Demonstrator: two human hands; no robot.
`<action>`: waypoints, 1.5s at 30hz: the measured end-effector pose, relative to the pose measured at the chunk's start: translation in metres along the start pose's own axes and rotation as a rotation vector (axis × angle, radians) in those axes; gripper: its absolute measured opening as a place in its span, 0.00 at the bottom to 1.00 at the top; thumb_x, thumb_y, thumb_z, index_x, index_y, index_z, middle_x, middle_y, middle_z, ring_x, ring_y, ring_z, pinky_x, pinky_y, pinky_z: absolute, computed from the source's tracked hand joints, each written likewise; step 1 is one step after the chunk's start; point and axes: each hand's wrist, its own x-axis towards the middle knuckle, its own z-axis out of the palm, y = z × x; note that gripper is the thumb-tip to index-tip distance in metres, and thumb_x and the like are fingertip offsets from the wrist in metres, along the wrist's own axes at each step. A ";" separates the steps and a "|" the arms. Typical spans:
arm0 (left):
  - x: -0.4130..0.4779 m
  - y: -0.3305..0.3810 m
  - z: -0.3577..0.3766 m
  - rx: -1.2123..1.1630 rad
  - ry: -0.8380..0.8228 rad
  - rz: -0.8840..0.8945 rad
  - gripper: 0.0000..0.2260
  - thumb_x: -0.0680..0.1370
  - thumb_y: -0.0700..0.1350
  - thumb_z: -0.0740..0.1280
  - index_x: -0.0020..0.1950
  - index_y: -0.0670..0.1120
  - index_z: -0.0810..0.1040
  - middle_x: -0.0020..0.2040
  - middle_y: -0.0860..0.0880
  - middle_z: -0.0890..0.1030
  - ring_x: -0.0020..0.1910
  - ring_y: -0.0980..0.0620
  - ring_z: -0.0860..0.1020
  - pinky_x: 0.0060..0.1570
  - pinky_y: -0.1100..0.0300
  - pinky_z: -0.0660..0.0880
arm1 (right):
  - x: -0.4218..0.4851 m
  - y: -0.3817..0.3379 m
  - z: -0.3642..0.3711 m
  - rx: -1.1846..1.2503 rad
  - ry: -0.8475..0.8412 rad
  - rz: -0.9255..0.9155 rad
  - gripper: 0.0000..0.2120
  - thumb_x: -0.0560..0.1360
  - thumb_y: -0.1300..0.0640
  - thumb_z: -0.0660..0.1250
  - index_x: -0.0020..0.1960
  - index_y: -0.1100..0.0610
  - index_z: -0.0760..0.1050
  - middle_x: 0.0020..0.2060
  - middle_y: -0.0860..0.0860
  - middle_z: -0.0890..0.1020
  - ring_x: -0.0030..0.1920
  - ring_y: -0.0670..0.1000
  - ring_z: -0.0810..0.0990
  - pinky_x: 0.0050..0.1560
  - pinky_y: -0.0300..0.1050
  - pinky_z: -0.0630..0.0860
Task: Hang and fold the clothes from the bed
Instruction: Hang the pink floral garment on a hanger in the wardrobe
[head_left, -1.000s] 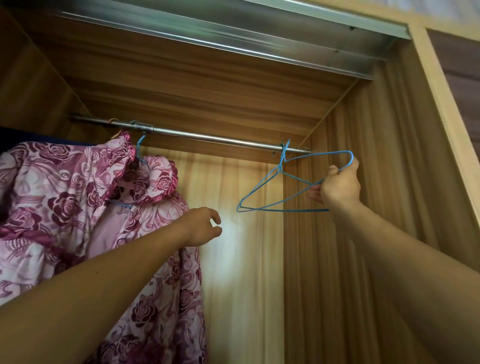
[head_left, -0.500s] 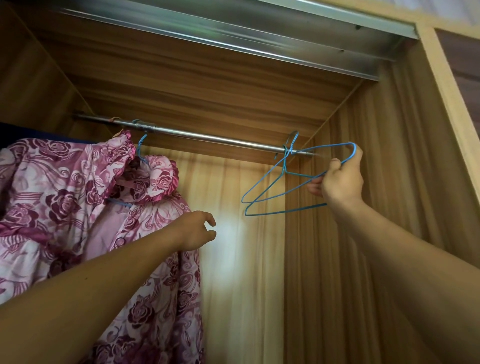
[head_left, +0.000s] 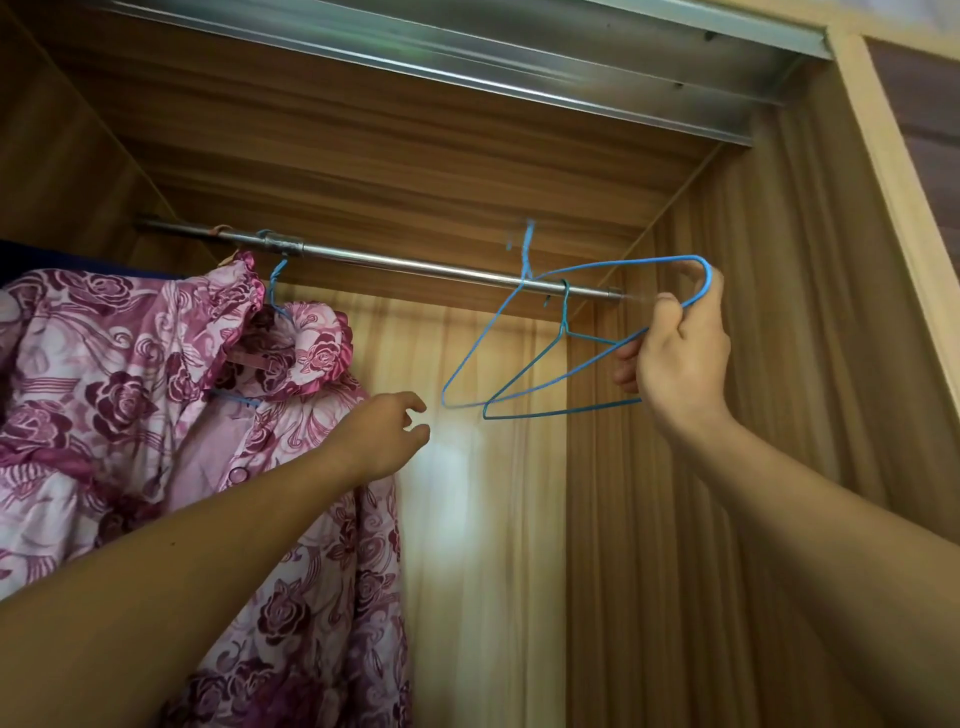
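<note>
Your right hand (head_left: 680, 358) was curled around the right-hand ends of two blue wire hangers, pinching both wires together at the far right of the wardrobe (head_left: 805, 415). Your left hand (head_left: 384, 436) hung in the air with loosely curled fingers and held nothing, just beside the floral garment (head_left: 156, 415) and short of the hangers.

A second before, both hangers hung together from the rod (head_left: 415, 266) as one bundle. In this moment you had raised your right hand, and the lighter hanger (head_left: 487, 338) had come up and apart from the other: its hook, blurred by motion, stood above the rod, while the darker hanger (head_left: 561, 410) was looped over the rod. My reading is that you were freeing one empty hanger to take to the clothes on the bed, and that the second one risked coming off with it, since your grip held both.

The lifted hanger's long axis ran from low on the left to high on the right, ending in the loop at your fingers, and its hook pointed upward. It crossed in front of the rod near the rod's right end.

The floral garment was already hanging on its own blue hanger at the left of the rod, well apart from the pair.
</note>
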 end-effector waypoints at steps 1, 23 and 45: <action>0.000 0.001 0.001 -0.007 0.033 0.000 0.21 0.80 0.53 0.67 0.70 0.48 0.73 0.61 0.44 0.78 0.59 0.45 0.78 0.58 0.55 0.73 | 0.001 0.000 0.000 -0.027 0.008 -0.007 0.13 0.81 0.52 0.52 0.63 0.45 0.67 0.27 0.56 0.78 0.23 0.58 0.79 0.30 0.59 0.81; -0.095 -0.065 0.002 -0.626 -0.442 -0.343 0.20 0.82 0.61 0.58 0.51 0.46 0.79 0.29 0.55 0.59 0.25 0.58 0.56 0.23 0.65 0.52 | -0.166 0.123 0.026 -0.280 -0.733 0.636 0.23 0.84 0.40 0.54 0.52 0.60 0.71 0.33 0.60 0.81 0.23 0.54 0.80 0.21 0.39 0.74; -0.188 -0.090 0.089 0.116 -0.946 -0.244 0.18 0.84 0.53 0.62 0.38 0.47 0.80 0.24 0.54 0.70 0.24 0.53 0.67 0.26 0.63 0.67 | -0.378 0.237 -0.001 -0.586 -0.994 0.785 0.17 0.75 0.44 0.63 0.43 0.59 0.77 0.45 0.60 0.83 0.49 0.62 0.82 0.43 0.47 0.74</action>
